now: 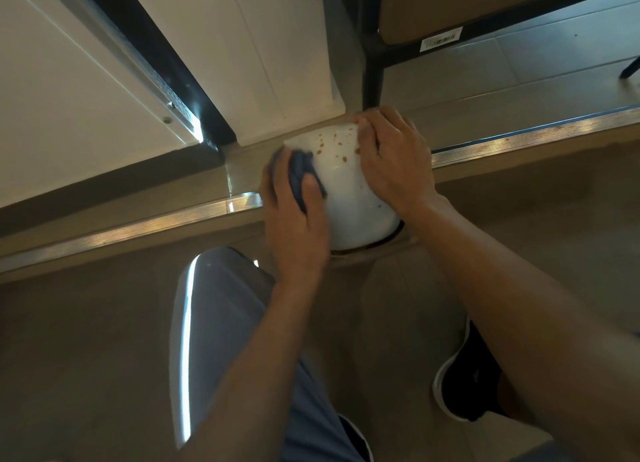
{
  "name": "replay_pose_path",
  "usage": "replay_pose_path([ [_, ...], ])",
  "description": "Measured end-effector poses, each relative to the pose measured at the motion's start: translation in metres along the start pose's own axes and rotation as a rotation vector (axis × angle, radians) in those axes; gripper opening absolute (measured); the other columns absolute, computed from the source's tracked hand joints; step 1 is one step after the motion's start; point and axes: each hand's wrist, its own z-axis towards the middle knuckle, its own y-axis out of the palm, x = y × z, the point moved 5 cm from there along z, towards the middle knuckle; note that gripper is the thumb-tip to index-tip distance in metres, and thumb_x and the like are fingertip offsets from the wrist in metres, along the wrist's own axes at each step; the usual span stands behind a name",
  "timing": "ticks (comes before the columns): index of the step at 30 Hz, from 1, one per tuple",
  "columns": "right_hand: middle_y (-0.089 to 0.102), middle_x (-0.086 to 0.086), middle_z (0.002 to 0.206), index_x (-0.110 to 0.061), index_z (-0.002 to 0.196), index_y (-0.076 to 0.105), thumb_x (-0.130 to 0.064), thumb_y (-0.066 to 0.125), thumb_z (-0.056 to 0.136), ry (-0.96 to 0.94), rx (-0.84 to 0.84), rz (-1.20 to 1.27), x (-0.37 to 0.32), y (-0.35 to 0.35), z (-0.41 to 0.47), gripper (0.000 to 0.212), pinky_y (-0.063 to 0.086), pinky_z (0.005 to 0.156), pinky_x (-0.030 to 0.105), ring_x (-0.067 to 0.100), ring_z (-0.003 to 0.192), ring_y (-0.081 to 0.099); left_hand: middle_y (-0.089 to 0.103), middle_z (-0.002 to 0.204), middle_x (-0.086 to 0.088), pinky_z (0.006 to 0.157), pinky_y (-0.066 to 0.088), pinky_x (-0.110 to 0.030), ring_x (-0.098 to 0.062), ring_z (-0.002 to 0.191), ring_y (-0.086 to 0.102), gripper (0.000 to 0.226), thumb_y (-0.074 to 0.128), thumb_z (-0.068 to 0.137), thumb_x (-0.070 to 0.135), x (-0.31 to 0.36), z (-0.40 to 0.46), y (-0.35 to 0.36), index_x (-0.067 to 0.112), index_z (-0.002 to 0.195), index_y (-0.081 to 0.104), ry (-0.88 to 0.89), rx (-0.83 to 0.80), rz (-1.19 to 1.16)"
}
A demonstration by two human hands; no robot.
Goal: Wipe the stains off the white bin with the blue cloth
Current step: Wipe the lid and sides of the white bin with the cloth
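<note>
The white bin (349,191) is lying tipped on the floor at the view's centre, and wiping is under way but far from finished — brown stains (337,146) are dotting its upper surface toward 12 o'clock. The left hand (294,212) is curling round the bunched blue cloth (304,170), pressing it against the bin's 9 o'clock side. The right hand (391,160) is gripping the 3 o'clock side, fingers curled over the far edge — steadying it, I judge.

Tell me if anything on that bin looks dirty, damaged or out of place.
Brown stains speckle the upper part of the white bin, between the two hands. The left hand presses the blue cloth against the bin's left side, clear of them; the right hand grips the right side. No damage shows.
</note>
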Motion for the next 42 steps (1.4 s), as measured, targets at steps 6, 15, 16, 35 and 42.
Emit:
replay_pose_path([
  [6,0.059,-0.005,0.122,-0.023,0.120,0.063,-0.034,0.033,0.105,0.035,0.003,0.013,-0.001,0.000,-0.002,0.035,0.049,0.084,0.036,0.017,0.110,0.056,0.058,0.131,0.009,0.104,0.044,-0.032,-0.008,0.121,0.053,0.035,0.037,0.108,0.036,0.019,0.065,0.002,0.029,0.136,0.057,-0.017,-0.067,0.044],
  [15,0.060,0.000,0.123,-0.020,0.122,0.062,-0.034,0.032,0.105,0.000,-0.002,0.007,-0.003,-0.002,-0.004,0.037,0.048,0.082,0.036,0.021,0.111,0.056,0.002,0.170,0.003,0.109,0.046,-0.036,-0.008,0.150,0.026,0.055,0.035,0.108,0.043,-0.014,-0.049,0.004,0.036,0.160,0.017,0.065,-0.039,0.068],
  [16,0.059,0.000,0.124,-0.020,0.122,0.062,-0.035,0.032,0.105,0.000,-0.007,0.003,-0.003,-0.001,-0.004,0.037,0.047,0.082,0.035,0.021,0.112,0.056,0.008,0.169,0.002,0.106,0.046,-0.026,0.003,0.144,0.030,0.053,0.036,0.109,0.040,-0.010,-0.037,0.002,0.033,0.159,0.021,0.069,-0.022,0.052],
  [35,0.059,-0.003,0.123,-0.022,0.121,0.062,-0.034,0.033,0.105,0.019,-0.002,0.011,-0.002,0.002,-0.004,0.035,0.050,0.084,0.035,0.018,0.112,0.057,0.041,0.154,0.000,0.099,0.039,-0.014,0.001,0.126,0.042,0.044,0.037,0.109,0.036,0.007,0.014,-0.002,0.028,0.151,0.040,-0.067,0.047,0.008],
  [42,0.058,-0.003,0.124,-0.022,0.120,0.061,-0.034,0.034,0.105,0.045,0.002,0.007,-0.004,0.002,-0.004,0.034,0.048,0.084,0.035,0.018,0.112,0.056,0.026,0.163,0.000,0.092,0.032,-0.007,-0.012,0.140,0.039,0.048,0.035,0.109,0.037,0.008,-0.002,-0.003,0.028,0.156,0.032,0.064,0.005,0.068],
])
